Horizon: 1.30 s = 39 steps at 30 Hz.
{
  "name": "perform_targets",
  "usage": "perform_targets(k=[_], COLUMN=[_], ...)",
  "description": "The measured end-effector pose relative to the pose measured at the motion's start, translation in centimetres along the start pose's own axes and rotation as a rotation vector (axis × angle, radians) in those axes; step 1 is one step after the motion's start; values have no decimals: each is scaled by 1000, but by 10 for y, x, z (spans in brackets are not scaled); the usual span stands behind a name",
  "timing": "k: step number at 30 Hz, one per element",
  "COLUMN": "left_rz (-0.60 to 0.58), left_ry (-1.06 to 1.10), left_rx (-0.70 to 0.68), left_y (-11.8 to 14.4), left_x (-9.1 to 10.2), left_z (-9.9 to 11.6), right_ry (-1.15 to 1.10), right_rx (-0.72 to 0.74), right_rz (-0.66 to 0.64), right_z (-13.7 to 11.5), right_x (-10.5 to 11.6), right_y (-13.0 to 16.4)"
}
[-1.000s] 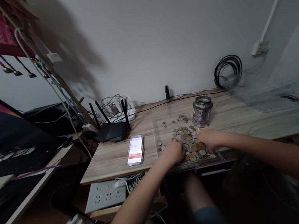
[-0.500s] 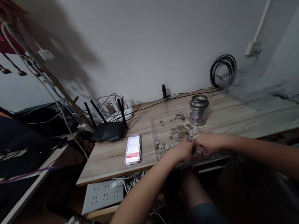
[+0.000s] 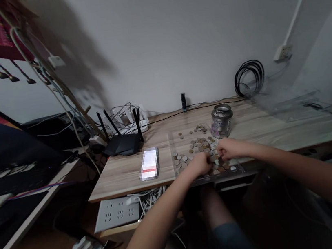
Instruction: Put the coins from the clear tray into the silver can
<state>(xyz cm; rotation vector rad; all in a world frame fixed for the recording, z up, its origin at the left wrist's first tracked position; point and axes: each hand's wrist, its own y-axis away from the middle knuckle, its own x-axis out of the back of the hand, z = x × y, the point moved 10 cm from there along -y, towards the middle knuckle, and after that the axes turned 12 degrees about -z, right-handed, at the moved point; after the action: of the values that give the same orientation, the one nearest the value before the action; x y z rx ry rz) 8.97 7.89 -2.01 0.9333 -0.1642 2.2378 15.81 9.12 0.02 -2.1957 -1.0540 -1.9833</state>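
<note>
A heap of mixed silver and copper coins lies on a clear tray on the wooden table. My left hand rests on the near part of the heap with its fingers curled. My right hand sits just to its right on the coins, fingers bent, nearly touching the left. What the fingers pinch is hidden. A metal jar with an open top stands upright behind the coins, a little beyond my right hand.
A phone lies left of the tray. A black router with antennas and tangled cables sit at the back left. A cable coil hangs on the wall. A power strip lies below the table edge. A laptop stands far left.
My hands, a second ago spread apart on the heap, have come together over its near part and shifted slightly away from the table edge. The jar and phone have not moved.
</note>
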Motion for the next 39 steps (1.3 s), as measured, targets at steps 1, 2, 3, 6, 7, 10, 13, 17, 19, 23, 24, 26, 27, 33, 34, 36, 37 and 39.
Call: perform_targets(k=[1, 2, 3, 6, 7, 10, 13, 17, 19, 23, 24, 26, 27, 33, 34, 36, 37, 39], left_rz=[62, 97, 99, -40, -81, -50, 95, 205, 264, 412, 446, 490, 501, 425, 421, 436, 450, 473], left_ry=[164, 362, 577, 1142, 1276, 1613, 1807, 1885, 1915, 1915, 1916, 1924, 1932, 1965, 1972, 1995, 2012, 2054], left_rx=[31, 64, 93, 177, 201, 237, 198, 109, 81, 84, 90, 121, 139, 176, 181, 187, 179, 126], left_y=[0, 0, 0, -3, -2, 1, 6, 11, 14, 18, 19, 20, 20, 17, 17, 18, 17, 17], left_x=[5, 7, 5, -14, -19, -23, -18, -12, -10, -8, -8, -11, -13, -22, -23, -23, -23, -19], left_z=[-8, -17, -24, -27, -25, -24, -33, -43, -48, -60, -62, -66, -68, -64, -63, -61, -60, -57], right_ry=[-66, -140, -209, -333, -346, -308, -120, 76, 78, -19, -36, -67, -96, -376, -408, -446, -442, -403], right_rx=[14, 41, 77, 191, 216, 213, 98, -34, -65, -98, -107, -121, -123, -59, -25, 73, 121, 203], right_rz=[30, 59, 87, 143, 144, 223, 255, 83, 105, 62, 47, 34, 27, 35, 79, 171, 201, 220], right_z=[-1, -5, -10, -34, -41, -47, -31, -7, -3, -2, -2, 0, 1, 3, -1, -14, -22, -37], right_x=[8, 17, 25, 46, 51, 63, 51, -3, -16, -30, -32, -33, -34, -29, -20, -1, 9, 24], right_y=[1, 1, 2, 2, 1, -1, -5, -16, -18, -21, -21, -20, -20, -29, -30, -32, -33, -36])
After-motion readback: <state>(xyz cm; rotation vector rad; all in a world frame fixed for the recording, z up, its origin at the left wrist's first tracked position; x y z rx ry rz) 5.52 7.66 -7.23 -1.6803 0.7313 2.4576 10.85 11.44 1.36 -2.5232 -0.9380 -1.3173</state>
